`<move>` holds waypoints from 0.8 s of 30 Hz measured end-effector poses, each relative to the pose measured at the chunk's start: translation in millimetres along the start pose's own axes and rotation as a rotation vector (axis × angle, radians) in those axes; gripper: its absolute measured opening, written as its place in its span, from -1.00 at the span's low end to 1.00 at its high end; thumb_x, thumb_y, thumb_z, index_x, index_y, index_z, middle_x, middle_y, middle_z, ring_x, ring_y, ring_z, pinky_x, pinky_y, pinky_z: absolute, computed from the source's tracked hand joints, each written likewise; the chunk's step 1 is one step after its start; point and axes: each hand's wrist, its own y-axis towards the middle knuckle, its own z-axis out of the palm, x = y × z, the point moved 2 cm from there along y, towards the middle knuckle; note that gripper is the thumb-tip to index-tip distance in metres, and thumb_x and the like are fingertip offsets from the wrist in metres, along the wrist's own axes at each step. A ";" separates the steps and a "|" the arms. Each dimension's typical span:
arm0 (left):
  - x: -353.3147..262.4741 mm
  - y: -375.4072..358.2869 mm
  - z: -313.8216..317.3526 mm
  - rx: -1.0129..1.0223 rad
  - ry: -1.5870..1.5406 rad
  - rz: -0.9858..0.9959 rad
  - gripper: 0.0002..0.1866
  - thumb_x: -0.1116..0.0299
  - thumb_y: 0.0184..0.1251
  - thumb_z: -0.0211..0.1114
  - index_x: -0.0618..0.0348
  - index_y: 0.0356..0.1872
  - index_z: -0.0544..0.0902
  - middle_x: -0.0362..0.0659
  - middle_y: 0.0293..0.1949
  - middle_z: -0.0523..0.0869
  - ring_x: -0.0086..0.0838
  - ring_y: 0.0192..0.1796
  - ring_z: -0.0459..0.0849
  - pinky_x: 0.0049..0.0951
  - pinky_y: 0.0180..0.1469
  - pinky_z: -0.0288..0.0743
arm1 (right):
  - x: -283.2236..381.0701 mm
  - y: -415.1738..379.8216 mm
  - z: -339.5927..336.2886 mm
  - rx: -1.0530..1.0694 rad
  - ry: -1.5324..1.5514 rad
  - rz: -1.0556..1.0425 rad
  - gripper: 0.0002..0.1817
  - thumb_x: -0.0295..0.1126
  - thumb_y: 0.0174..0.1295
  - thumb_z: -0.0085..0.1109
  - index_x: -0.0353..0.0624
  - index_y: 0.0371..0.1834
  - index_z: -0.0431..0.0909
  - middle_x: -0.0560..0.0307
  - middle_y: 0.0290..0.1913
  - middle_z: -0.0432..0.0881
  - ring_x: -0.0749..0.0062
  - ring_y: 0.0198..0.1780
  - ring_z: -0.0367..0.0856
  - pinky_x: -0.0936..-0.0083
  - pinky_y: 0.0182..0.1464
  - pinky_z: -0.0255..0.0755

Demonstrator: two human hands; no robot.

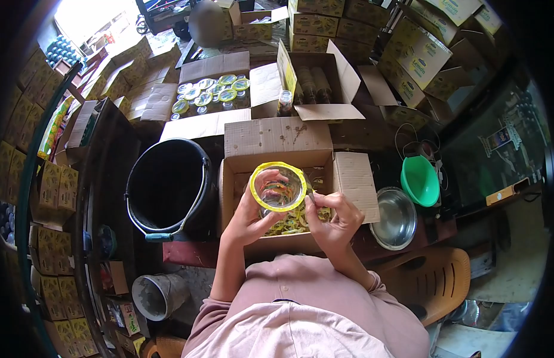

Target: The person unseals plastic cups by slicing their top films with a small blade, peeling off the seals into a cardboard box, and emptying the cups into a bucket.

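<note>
A clear plastic cup with a yellow film rim (279,206) is tilted toward me, and my left hand (249,216) is wrapped round its side. Fingers of that hand show through the clear cup. At the cup's right edge, my right hand (336,218) is closed in a pinch on a small dark, thin piece that I cannot make out. Both hands are above an open cardboard box (277,138). Many yellow-green scraps (296,223) lie in the bottom of this box, partly hidden by the cup and hands.
Left of the box stands a black bucket (134,197); to its right are a metal bowl (394,234) and a green bowl (421,179). Several lidded cups (216,92) fill a carton behind. A plastic chair (447,271) is at right, a grey bucket (150,298) lower left.
</note>
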 end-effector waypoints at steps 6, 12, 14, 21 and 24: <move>3.4 -0.6 3.5 -0.033 0.006 0.008 -0.29 0.46 0.08 0.34 0.20 0.23 0.15 -0.05 0.12 0.31 -0.34 0.20 0.35 -0.36 0.20 0.29 | 6.0 -0.1 3.1 -0.073 0.020 -0.015 -0.83 -0.66 -0.13 0.30 -0.25 -0.47 0.52 0.11 -0.54 0.59 0.45 -0.51 0.62 0.62 -0.46 0.47; 3.7 -1.5 7.7 -0.032 0.069 -0.018 -0.29 0.45 0.10 0.33 0.20 0.23 0.12 -0.04 0.10 0.31 -0.33 0.19 0.34 -0.37 0.18 0.30 | 4.5 1.1 6.6 -0.106 -0.024 -0.039 -0.84 -0.67 -0.15 0.29 -0.25 -0.49 0.52 0.12 -0.53 0.59 0.44 -0.51 0.62 0.62 -0.47 0.47; 5.7 -3.5 8.4 -0.031 0.098 -0.036 -0.29 0.44 0.10 0.34 0.20 0.23 0.11 -0.03 0.10 0.31 -0.33 0.19 0.34 -0.37 0.18 0.31 | 5.4 2.8 7.1 -0.108 -0.054 -0.042 -0.83 -0.67 -0.16 0.29 -0.25 -0.49 0.53 0.12 -0.52 0.59 0.44 -0.51 0.62 0.62 -0.46 0.47; -5.2 -0.9 8.0 -0.022 0.232 -0.034 -0.34 0.41 0.12 0.33 0.20 0.18 0.15 -0.03 0.07 0.33 -0.32 0.14 0.39 -0.37 0.15 0.32 | 4.1 10.9 9.3 -0.104 -0.079 -0.084 -0.81 -0.68 -0.17 0.30 -0.24 -0.47 0.54 0.13 -0.52 0.58 0.44 -0.52 0.60 0.61 -0.46 0.47; -7.3 -0.8 6.7 -0.010 0.246 -0.047 -0.36 0.41 0.13 0.32 0.20 0.18 0.15 -0.03 0.06 0.34 -0.32 0.13 0.40 -0.37 0.14 0.33 | 2.6 11.2 9.3 -0.085 -0.080 -0.088 -0.80 -0.69 -0.19 0.30 -0.24 -0.46 0.55 0.14 -0.52 0.57 0.44 -0.52 0.59 0.61 -0.46 0.46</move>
